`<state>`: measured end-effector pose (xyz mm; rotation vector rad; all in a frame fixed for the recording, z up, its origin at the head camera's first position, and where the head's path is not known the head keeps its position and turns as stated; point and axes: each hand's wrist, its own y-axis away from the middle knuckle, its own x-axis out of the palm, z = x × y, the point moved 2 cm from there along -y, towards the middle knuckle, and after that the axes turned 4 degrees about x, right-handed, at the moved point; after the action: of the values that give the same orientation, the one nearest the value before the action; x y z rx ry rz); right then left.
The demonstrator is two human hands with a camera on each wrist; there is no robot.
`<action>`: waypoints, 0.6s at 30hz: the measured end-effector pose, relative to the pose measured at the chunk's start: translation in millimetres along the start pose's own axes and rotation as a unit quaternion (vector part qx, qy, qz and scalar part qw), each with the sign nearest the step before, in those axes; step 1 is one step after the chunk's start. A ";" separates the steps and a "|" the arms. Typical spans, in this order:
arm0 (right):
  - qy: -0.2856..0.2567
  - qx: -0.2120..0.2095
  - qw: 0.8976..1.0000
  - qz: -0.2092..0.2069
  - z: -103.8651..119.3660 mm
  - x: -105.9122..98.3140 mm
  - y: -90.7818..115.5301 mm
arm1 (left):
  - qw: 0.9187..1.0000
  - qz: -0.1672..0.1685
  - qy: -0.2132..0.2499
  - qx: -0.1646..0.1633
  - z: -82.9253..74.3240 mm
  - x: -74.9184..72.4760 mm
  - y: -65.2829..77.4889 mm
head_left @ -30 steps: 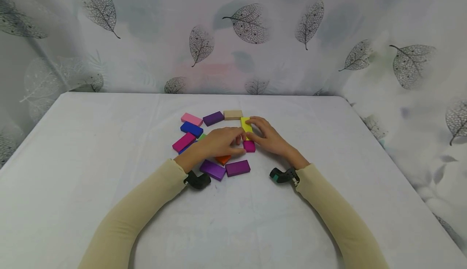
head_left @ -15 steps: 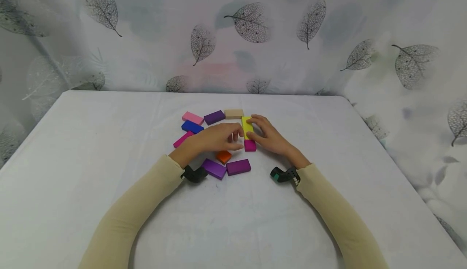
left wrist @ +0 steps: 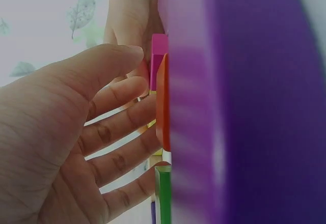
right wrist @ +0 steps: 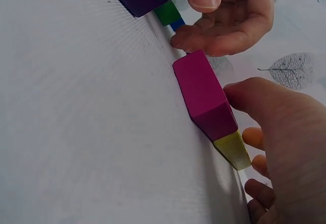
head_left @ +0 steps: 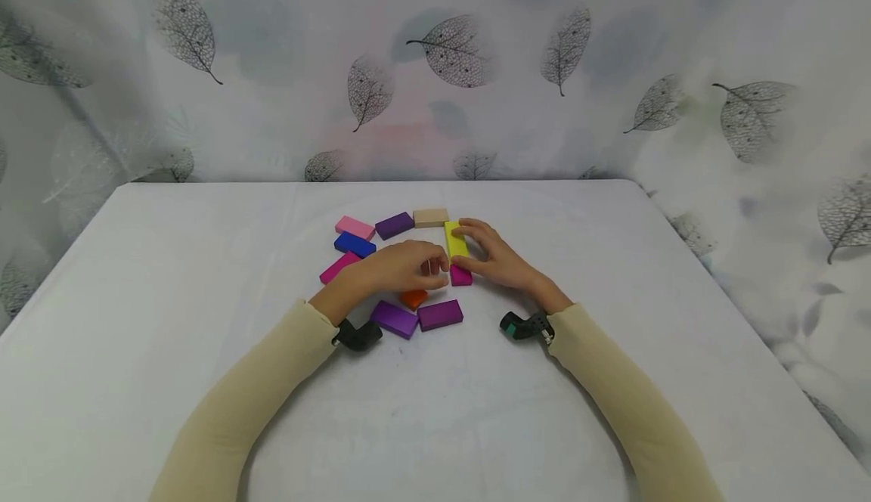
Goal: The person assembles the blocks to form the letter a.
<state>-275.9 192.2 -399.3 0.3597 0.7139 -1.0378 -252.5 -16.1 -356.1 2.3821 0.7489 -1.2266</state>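
My right hand [head_left: 497, 258] lies over the right side of the yellow block [head_left: 454, 239], index fingertip near its far part and thumb at its near end. Against that end sits a magenta block [head_left: 461, 276]; in the right wrist view, the thumb tip is at the upper edge of this magenta block [right wrist: 204, 89]. To the left, my left hand [head_left: 406, 266] hovers over the middle of the blocks with loosely bent fingers, holding nothing. Below its thumb is an orange block [head_left: 412, 299]. In the left wrist view its fingertips are close to the orange block [left wrist: 163, 104] and a green block [left wrist: 163, 193].
Around the hands lie a beige block [head_left: 430, 218], a dark purple block [head_left: 394, 225], a pink block [head_left: 354, 227], a blue block [head_left: 354, 244], a crimson block [head_left: 338, 268] and two purple blocks, one violet [head_left: 395, 320], one plum [head_left: 440, 315]. A white cloth [head_left: 435, 411] covers the table.
My left hand has drawn slightly left, off the magenta block, and lies over the left-hand blocks. The right hand stays at the yellow block. The head view has tilted slightly.
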 end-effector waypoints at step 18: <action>0.015 0.016 1.000 0.013 2.7 0.8 -0.1 | 0.993 -0.015 -0.111 0.022 -7.4 14.6 29.6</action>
<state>-274.8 190.1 -397.9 0.4125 0.7175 -1.0223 -222.9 -31.5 -361.9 2.2271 0.6938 -1.5049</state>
